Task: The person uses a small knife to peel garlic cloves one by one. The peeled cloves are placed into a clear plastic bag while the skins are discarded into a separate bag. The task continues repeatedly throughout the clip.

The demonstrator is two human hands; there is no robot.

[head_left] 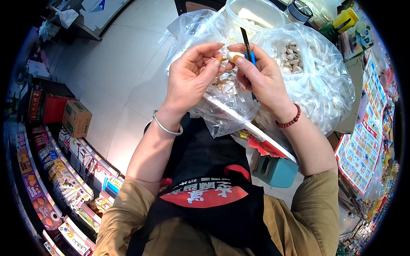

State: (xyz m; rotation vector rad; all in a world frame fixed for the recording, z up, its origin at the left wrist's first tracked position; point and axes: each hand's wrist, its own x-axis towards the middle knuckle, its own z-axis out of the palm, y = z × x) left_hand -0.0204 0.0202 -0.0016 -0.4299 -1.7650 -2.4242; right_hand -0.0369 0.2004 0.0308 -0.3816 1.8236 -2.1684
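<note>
My right hand (261, 73) pinches a pale peeled garlic clove (234, 57) between thumb and fingertips. The same hand also keeps a utility knife with a blue handle (252, 59), its dark blade pointing away from me. Close beside it, my left hand (197, 72) has its thumb and fingers curled near the clove; whether a scrap of skin is between them I cannot tell. Below the hands, garlic skins (227, 84) lie on a clear plastic bag (224, 120). Unpeeled garlic cloves (292, 57) show in a large clear bag (323, 86) at the right. A clear plastic tub (256, 27) with pale pieces stands beyond.
A lidded jar (299, 11) and a yellow-capped bottle (346, 20) stand at the back right. A teal plastic stool (275, 171) is under the table edge. Shelves of packaged snacks (64, 172) and a cardboard box (77, 118) are at the left.
</note>
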